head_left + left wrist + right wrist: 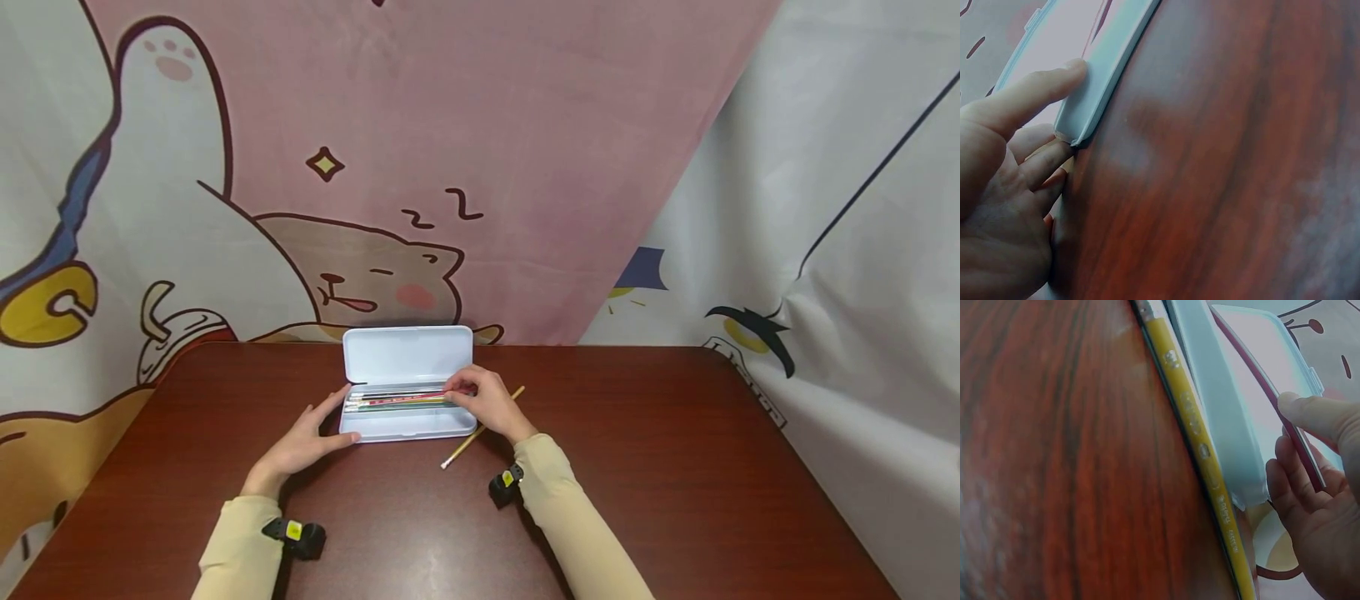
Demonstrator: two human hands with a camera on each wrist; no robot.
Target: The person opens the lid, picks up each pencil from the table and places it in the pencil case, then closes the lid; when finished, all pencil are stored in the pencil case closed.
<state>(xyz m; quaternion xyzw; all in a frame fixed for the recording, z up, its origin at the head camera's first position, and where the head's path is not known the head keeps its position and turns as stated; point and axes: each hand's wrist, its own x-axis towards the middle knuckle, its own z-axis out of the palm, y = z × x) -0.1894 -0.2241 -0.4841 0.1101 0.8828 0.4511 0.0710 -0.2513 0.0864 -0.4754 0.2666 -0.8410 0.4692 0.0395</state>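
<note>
A light-coloured pencil case [412, 427] lies opened on the table, its lid [408, 354] raised at the back. Several pencils [382, 403] lie side by side in it. At its left end is my left hand [303, 442], thumb on the front corner and fingers against the end, holding the case. My right hand [491, 404], over the case's right end, pinches a red pencil [1247, 353] between thumb and fingers; that pencil slants over the tray in the right wrist view. Outside the case, a yellow pencil [1199, 440] lies slanted along its right front corner, partly beneath my right hand in the head view.
The brown wooden table [675, 467] extends to both sides and toward me. Behind it hangs a cloth [562, 167] with cartoon animals, close to the raised lid. A small black wrist camera [303, 540] sits on my left sleeve.
</note>
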